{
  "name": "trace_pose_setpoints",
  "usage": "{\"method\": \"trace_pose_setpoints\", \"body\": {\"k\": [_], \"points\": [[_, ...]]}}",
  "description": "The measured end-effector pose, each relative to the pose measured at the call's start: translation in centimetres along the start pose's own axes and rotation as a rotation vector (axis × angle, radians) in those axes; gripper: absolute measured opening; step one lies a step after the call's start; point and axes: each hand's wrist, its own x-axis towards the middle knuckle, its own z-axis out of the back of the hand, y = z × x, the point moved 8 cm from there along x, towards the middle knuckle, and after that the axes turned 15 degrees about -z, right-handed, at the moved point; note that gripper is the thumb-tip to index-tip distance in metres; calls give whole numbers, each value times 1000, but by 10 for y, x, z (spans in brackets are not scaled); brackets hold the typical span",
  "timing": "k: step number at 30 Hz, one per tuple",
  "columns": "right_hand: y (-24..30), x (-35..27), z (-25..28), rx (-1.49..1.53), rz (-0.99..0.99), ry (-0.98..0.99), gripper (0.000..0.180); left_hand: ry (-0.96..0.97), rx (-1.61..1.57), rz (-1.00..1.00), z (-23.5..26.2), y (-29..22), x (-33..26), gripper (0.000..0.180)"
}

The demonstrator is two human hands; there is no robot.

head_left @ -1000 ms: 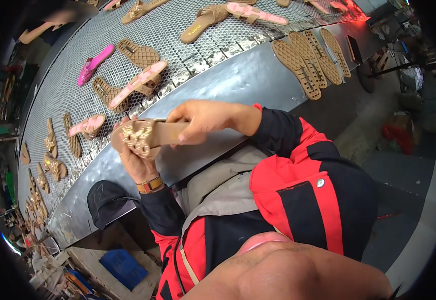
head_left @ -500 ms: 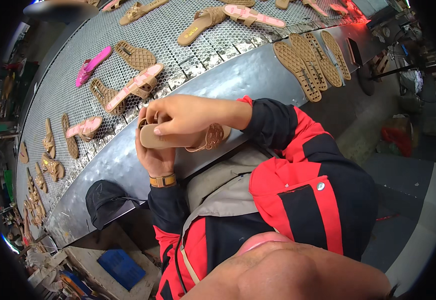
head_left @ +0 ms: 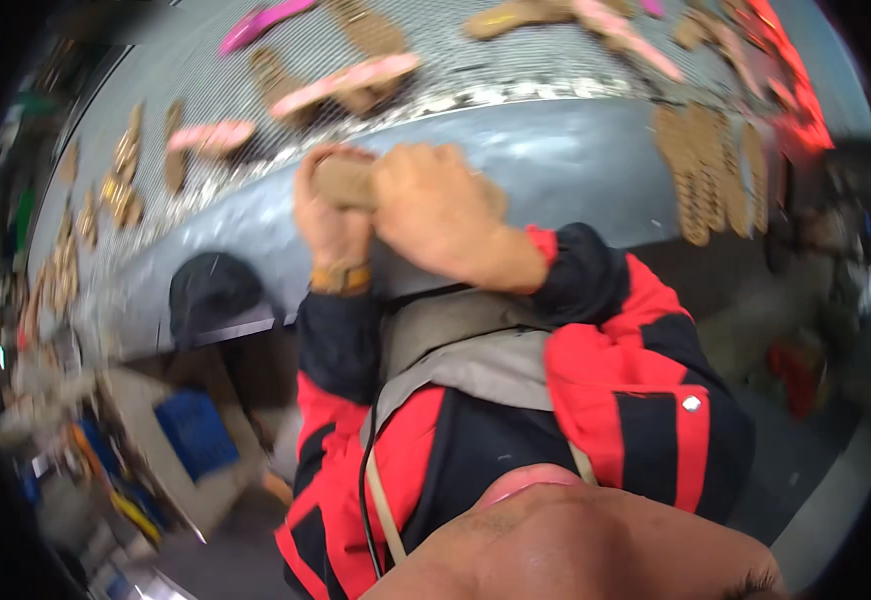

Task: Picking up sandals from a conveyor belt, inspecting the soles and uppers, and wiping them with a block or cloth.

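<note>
Head view: both hands clasp a tan sandal sole [head_left: 348, 182] at the edge of the mesh conveyor [head_left: 516, 60]; left hand [head_left: 328, 210] fingers curl beneath it, right hand [head_left: 436, 205] fingers press together over it.

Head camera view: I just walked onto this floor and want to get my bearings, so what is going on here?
A person in a red and black jacket holds a tan sandal sole in both hands, left hand under it and right hand over it, at the edge of a metal mesh conveyor. More pink and tan sandals lie spread on the mesh. The picture is blurred, so finer detail is unclear.
</note>
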Motion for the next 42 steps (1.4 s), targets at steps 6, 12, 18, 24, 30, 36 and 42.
{"method": "trace_pose_setpoints", "body": {"k": [6,12,18,24,30,36,42], "points": [[-2,2,11,143,12,-9,34,-28,-127,-2,-9,-5,-2,31],[-7,3,10,126,-22,41,35,-88,-82,7,-25,-12,-9,39],[-9,0,2,118,50,28,37,21,79,-53,-27,-10,-6,32],[-2,-7,14,124,163,-148,48,89,99,-99,-23,-9,1,21],[-7,3,-5,57,55,176,59,49,178,-119,-22,-10,2,23],[-11,69,22,22,193,44,47,112,-7,-194,-10,-46,12,43],[-107,266,-5,-204,-133,-11,42,357,862,-143,23,-55,-2,38]]}}
